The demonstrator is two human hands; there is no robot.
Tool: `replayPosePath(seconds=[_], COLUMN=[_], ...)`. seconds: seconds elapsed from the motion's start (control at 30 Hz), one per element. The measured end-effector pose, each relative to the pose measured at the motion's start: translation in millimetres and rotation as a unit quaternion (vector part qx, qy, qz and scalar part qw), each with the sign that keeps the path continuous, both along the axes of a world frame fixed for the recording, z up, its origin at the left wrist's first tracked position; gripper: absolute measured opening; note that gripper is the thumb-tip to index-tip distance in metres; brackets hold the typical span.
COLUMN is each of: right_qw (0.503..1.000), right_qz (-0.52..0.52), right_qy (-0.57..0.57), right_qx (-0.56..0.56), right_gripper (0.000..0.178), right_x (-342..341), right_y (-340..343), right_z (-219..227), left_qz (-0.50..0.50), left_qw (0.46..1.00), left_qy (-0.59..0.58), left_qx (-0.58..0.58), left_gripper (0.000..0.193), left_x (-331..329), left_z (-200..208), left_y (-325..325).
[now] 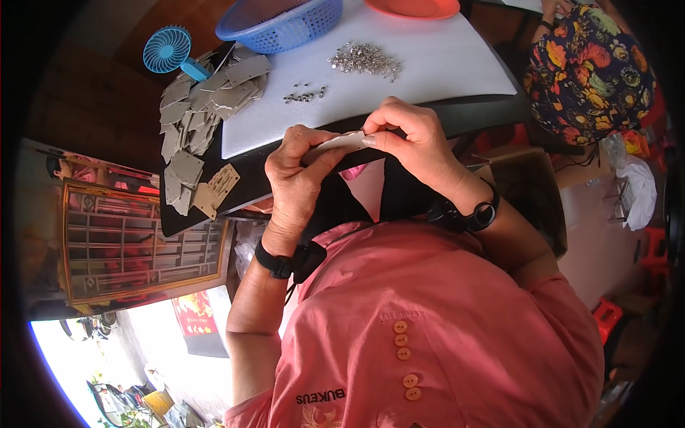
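Observation:
Just past the table's near edge, I hold a small grey card [346, 144] in front of my chest, tilted so that its narrow side shows. My left hand [296, 162] is closed on its left part, between thumb and bent fingers. At the card's right end, my right hand [414, 137] pinches with thumb and forefinger; whether a small piece is also in that pinch is hidden. Beyond my hands, a few small metal studs [305, 94] lie near a larger heap of shiny metal bits [365, 58]. Many similar grey cards [203, 107] are piled at the left, with a printed card [223, 182] nearest me.
A white sheet [442, 60] covers most of the dark table. At the far side stand a blue plastic basket [285, 28] and a red plate [414, 7]. A blue handheld fan [168, 51] rests by the cards. Another person in floral clothing [592, 78] is at far right.

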State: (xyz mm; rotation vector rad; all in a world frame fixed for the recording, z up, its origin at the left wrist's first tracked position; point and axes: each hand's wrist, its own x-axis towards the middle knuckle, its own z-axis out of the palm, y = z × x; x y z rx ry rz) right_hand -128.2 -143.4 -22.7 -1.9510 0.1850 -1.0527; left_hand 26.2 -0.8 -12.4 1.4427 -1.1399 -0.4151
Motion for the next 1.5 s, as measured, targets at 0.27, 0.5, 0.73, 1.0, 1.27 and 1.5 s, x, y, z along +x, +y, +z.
replayPosePath(seconds=[0.27, 0.5, 0.73, 1.0, 1.27, 1.5], right_qw=[0.997, 0.994, 0.996, 0.997, 0.997, 0.995], right_qz=[0.011, 0.018, 0.054, 0.038, 0.027, -0.016], right_qy=[-0.003, -0.005, 0.036, 0.045, 0.064, 0.069], right_qx=[0.082, 0.108, 0.060, 0.058, 0.031, -0.072], right_gripper=[0.012, 0.010, 0.010, 0.009, 0.010, 0.011], right_x=[3, 4, 3, 3, 7, 10], right_y=[6, 4, 1, 0, 7, 1], right_z=[2, 2, 6, 8, 13, 9], left_qz=[-0.002, -0.037, -0.020, -0.002, -0.014, -0.037], left_qw=[1.000, 0.999, 0.995, 0.994, 0.998, 0.990], left_qy=[0.019, -0.007, -0.091, -0.110, -0.054, -0.139], left_qx=[0.023, 0.000, 0.032, 0.006, 0.021, 0.011], left_gripper=[0.016, 0.018, 0.024, 0.030, 0.016, 0.015], left_x=[-6, 1, 1, 18, 0, 4], left_z=[8, 3, 14, 13, 11, 5], left_y=[-4, -3, -1, 21, 5, -9])
